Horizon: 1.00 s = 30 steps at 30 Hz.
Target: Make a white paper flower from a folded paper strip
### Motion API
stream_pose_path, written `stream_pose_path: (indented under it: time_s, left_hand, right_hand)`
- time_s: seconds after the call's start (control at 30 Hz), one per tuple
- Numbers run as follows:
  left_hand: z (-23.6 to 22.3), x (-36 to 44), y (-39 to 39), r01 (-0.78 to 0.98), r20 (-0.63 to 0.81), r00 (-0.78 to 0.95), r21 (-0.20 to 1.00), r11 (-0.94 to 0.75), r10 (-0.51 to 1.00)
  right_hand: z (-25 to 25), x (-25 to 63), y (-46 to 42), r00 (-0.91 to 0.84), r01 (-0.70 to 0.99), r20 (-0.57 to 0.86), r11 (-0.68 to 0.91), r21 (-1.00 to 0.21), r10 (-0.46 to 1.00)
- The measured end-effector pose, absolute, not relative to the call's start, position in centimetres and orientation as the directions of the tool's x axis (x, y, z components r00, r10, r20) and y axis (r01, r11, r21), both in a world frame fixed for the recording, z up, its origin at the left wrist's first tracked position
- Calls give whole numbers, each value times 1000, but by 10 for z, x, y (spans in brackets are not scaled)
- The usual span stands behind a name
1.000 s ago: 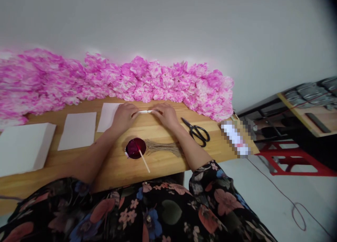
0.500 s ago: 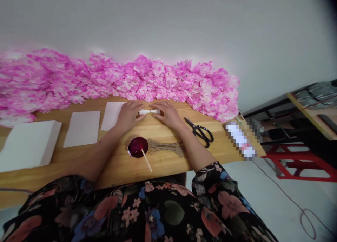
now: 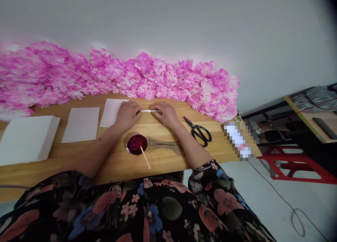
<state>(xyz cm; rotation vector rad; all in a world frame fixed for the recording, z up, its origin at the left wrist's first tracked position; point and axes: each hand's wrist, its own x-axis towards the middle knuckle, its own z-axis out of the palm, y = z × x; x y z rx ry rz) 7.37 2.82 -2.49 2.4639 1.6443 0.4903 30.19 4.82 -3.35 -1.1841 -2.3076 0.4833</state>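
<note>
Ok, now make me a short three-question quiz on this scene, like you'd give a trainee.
1. True or false: the left hand and the right hand both grip the slim white piece.
2. What lines the far side of the table? A, green leaves; B, pink-and-white blossoms; C, coiled rope.
3. Fill in: the black-handled scissors lie to the ___ of the right hand.

Key: 1, true; 2, B; 3, right.

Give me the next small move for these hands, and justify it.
I'd probably have the left hand and right hand bring the thin white piece toward the dark red bowl: both hands grip it, one at each end, and the bowl sits nearer the body, with a pale stick leaning in it.
</note>
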Motion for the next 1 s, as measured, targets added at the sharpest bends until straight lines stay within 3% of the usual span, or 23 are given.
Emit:
stream_pose_path:
  time_s: [0.23, 0.6, 0.8, 1.0]
  left_hand:
    - [-24, 75, 26, 882, 188, 362, 248, -401, 913]
    - [-31, 76, 25, 824, 273, 368, 347, -447, 889]
    - [-30, 81, 26, 803, 257, 426, 335, -493, 868]
    - [-24, 81, 25, 805, 263, 404, 351, -477, 876]
  right_hand:
    - [-30, 299, 47, -511, 706, 212, 547, -449, 833]
    - [-31, 298, 44, -534, 681, 239, 581, -446, 811]
    - [-26, 290, 39, -537, 702, 250, 591, -396, 806]
    - [-26, 292, 39, -523, 670, 236, 567, -479, 819]
